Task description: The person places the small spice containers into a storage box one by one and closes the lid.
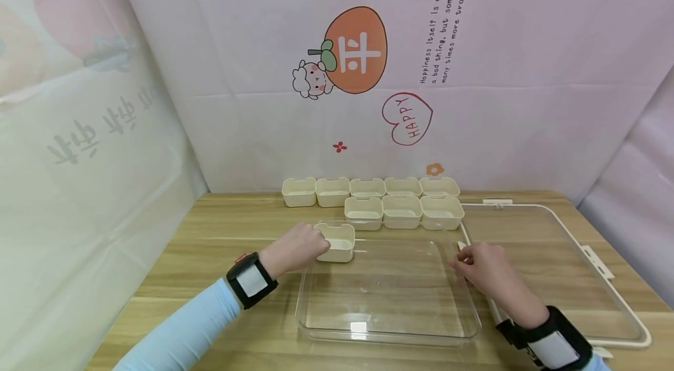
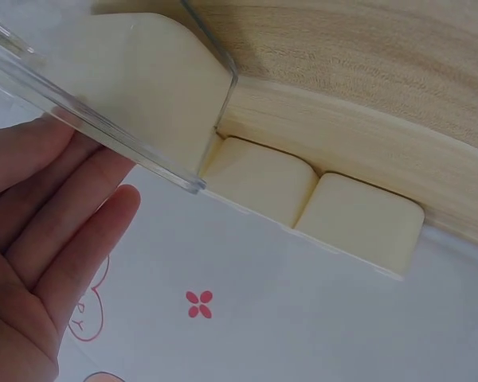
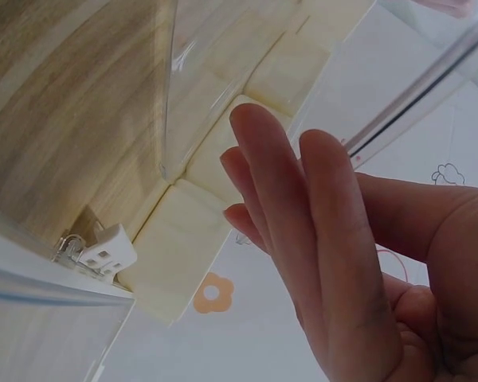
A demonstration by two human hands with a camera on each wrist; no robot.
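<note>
A small cream bin (image 1: 337,244) is at the far left corner of a clear plastic container (image 1: 389,289). My left hand (image 1: 297,248) grips the small bin at its left side, with its fingers by the clear rim (image 2: 103,131) in the left wrist view. The bin's base (image 2: 155,76) shows through the clear wall there. My right hand (image 1: 487,271) pinches the container's right rim, its fingers bent toward the thumb. In the right wrist view the rim (image 3: 430,79) runs in behind the fingertips (image 3: 323,147).
Several matching cream bins (image 1: 402,212) stand in two rows behind the container, against the printed backdrop (image 1: 237,125). A clear lid with a white frame (image 1: 558,230) and clips lies to the right on the wooden table (image 1: 226,236).
</note>
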